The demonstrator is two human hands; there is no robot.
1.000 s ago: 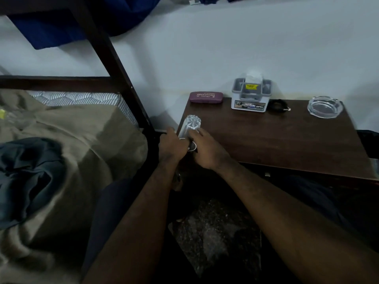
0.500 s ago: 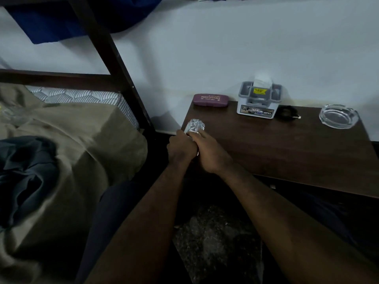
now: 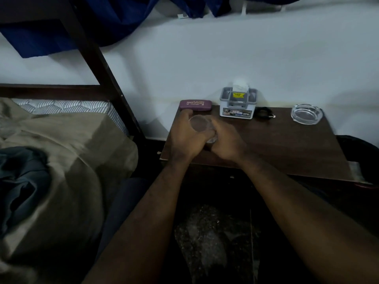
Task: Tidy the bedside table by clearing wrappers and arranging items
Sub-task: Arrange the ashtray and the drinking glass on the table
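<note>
A clear drinking glass stands upright at the left part of the dark wooden bedside table, its open mouth facing up. My left hand wraps around its left side and my right hand grips its right side and base. Along the back edge lie a maroon spectacle case, a grey and white tissue holder, a coiled black cable and a clear glass ashtray. No wrapper shows on the tabletop.
A bed with a tan blanket and a dark teal cloth lies to the left, framed by a dark wooden bedpost. A white wall stands behind the table. Blue fabric hangs above. Speckled floor shows between my arms.
The glass, earlier held tilted with its patterned base showing off the table's front left corner, now stands upright farther back on the tabletop. Both hands moved forward with it.
</note>
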